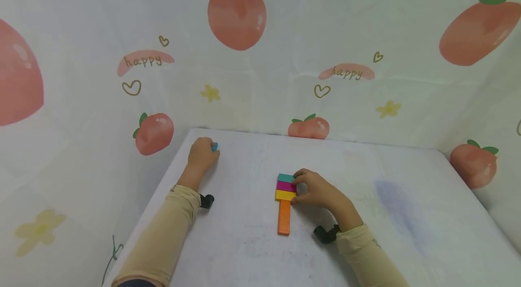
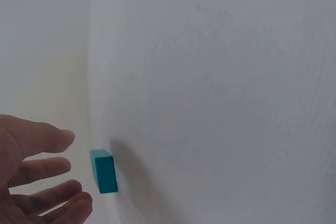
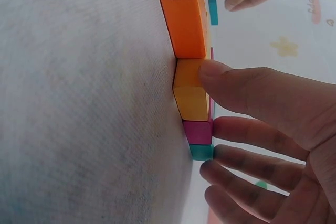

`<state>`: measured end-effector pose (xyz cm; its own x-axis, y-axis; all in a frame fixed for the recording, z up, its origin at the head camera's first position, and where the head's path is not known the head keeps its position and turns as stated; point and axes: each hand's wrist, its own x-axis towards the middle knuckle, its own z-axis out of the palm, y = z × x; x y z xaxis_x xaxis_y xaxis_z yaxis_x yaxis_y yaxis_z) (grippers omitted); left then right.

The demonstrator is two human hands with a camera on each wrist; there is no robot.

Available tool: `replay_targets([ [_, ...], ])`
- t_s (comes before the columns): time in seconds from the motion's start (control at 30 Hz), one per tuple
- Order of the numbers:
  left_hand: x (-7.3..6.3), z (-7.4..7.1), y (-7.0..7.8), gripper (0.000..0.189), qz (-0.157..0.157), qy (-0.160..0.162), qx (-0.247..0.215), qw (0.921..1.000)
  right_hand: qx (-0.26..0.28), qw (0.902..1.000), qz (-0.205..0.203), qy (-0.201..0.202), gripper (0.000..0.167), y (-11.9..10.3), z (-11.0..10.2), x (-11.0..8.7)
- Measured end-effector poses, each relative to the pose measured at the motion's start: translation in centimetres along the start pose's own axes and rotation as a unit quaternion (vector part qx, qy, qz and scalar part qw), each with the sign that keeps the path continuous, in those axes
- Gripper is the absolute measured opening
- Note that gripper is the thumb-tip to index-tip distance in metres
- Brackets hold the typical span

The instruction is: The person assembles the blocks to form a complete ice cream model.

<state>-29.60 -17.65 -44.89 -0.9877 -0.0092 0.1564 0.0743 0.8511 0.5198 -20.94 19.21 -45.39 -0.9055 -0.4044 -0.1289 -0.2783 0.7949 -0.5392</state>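
A small teal block (image 2: pixel 106 172) stands on the white table at the far left. My left hand (image 1: pixel 203 153) is right beside it, and in the left wrist view its fingers are spread with a gap to the block. Near the table's middle, a teal block (image 1: pixel 286 178), a magenta block (image 1: pixel 286 186) and a yellow block (image 1: pixel 286 195) lie side by side, touching. Below them an orange block (image 1: pixel 284 217) extends lengthwise toward me. My right hand (image 1: pixel 319 189) touches the row's right side, its thumb at the yellow block and its fingertips by the magenta and far teal ones.
The white tabletop (image 1: pixel 244 251) carries a faint purple smudge (image 1: pixel 400 208) on the right. A pale curtain (image 1: pixel 277 74) printed with peaches stands behind the table and at its sides. Black wrist devices show at the left wrist (image 1: pixel 206 201) and right wrist (image 1: pixel 325 234).
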Motion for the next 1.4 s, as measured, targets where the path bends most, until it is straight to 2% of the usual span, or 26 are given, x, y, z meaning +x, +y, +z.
replay_targets([
  [0.27,0.9,-0.2,-0.8,0.03,-0.022,-0.003,0.003,0.9998,-0.001,1.0,-0.005,0.003,0.041,-0.1,0.0,-0.2],
  [0.5,1.1,0.1,-1.3,0.025,-0.02,-0.005,0.009,0.9997,-0.001,1.0,-0.003,-0.001,0.042,-0.1,0.0,-0.2],
  [0.77,1.3,0.5,-1.5,0.023,-0.029,-0.018,-0.005,0.9994,0.003,1.0,-0.003,0.0,0.042,-0.3,0.0,-0.2],
  [0.9,1.6,0.7,-1.4,0.012,-0.026,-0.012,-0.004,0.9996,-0.002,1.0,-0.002,0.002,0.041,-0.3,-0.1,-0.2],
  [1.07,1.7,0.8,-1.1,0.011,-0.025,-0.011,0.002,0.9996,-0.006,1.0,-0.005,0.003,0.041,-0.3,-0.2,-0.2],
  [1.4,1.7,1.5,0.0,0.007,-0.018,-0.048,-0.007,0.9987,-0.005,1.0,-0.007,0.002,0.041,-0.2,-0.2,-0.2],
])
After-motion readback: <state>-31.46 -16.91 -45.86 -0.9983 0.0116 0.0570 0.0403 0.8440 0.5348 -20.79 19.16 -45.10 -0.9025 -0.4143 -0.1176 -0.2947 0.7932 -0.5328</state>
